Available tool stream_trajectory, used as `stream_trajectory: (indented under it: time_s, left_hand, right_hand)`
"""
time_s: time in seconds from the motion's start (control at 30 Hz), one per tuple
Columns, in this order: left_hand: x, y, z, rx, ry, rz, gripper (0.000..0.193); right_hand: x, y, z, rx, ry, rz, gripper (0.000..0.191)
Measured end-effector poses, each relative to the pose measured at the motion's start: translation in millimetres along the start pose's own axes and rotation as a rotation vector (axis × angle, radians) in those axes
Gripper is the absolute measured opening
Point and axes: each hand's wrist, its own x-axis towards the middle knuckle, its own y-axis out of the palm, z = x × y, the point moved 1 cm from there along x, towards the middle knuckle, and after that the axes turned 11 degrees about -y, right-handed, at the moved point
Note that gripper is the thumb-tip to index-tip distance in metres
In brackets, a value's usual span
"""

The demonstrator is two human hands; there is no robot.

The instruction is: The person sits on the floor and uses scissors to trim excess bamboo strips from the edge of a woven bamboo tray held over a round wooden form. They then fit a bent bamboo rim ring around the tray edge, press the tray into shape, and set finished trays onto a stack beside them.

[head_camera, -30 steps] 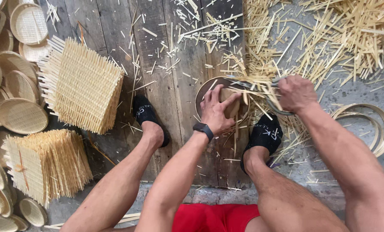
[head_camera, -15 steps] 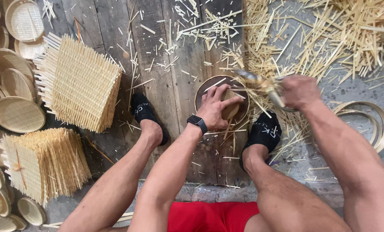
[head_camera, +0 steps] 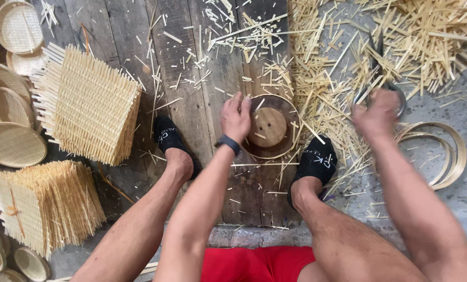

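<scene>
Between feet, round mould [head_camera: 267, 127], fingers [head_camera: 237, 102] touching left rim

Pale straw-yellow woven mats [head_camera: 89, 107], tight checker weave, stacked on weathered grey-brown floor planks [head_camera: 191, 99]; round trays [head_camera: 15, 26] at left, same pale yellow weave. Wooden disc [head_camera: 267, 127] mid-brown inside a light bamboo hoop [head_camera: 291, 112]; scattered splints [head_camera: 327, 68] yellow-cream. Socks [head_camera: 168, 134] black with white markings, shorts [head_camera: 257, 263] bright red, wristband [head_camera: 228, 143] black, concrete [head_camera: 453, 198] grey.
</scene>
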Motion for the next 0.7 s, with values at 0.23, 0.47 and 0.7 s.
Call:
stream_trajectory:
  time_s: [0.23, 0.47, 0.7]
  left_hand:
    - [30.1, 28.2, -3.3, 0.031, -0.105, 0.162, 0.033]
    - [25.1, 34.0, -20.2, -0.116, -0.349, 0.184, 0.025]
    - [13.8, 26.4, 3.5, -0.244, -0.096, -0.088, 0.038]
  right_hand:
    - [-18.1, 48.6, 87.1, 0.605, 0.03, 0.413, 0.029]
    - [-2.7, 52.1, 82.4, 0.647, 0.136, 0.413, 0.026]
    - [-28.5, 31.3, 90.7, 0.381, 0.036, 0.619, 0.03]
